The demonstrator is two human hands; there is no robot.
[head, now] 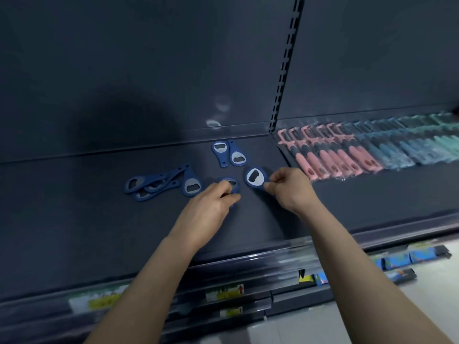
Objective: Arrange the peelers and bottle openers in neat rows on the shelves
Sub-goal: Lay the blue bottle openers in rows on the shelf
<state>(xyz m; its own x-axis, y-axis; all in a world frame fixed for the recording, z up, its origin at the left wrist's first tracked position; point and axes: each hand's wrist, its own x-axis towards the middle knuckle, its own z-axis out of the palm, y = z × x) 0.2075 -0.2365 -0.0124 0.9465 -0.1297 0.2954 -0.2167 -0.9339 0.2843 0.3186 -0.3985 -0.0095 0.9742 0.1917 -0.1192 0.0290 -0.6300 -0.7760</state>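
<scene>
On the dark shelf (74, 219) lie several blue bottle openers. Two of them (229, 153) rest side by side near the back wall, heads pointing opposite ways. A loose pile of openers (159, 182) sits to the left. My left hand (211, 204) pinches one blue opener (230, 184), mostly hidden under the fingers. My right hand (290, 187) grips the handle of another blue opener (255, 176), its head tilted up. Pink peelers (332, 152) in clear wrap lie in a row on the right, followed by blue and teal peelers (407, 145).
A slotted upright (283, 70) divides the dark back panel. The shelf's front edge (273, 254) carries a clear price strip. Lower shelves below show labels (224, 291) and coloured packaged goods (407, 259) at the right.
</scene>
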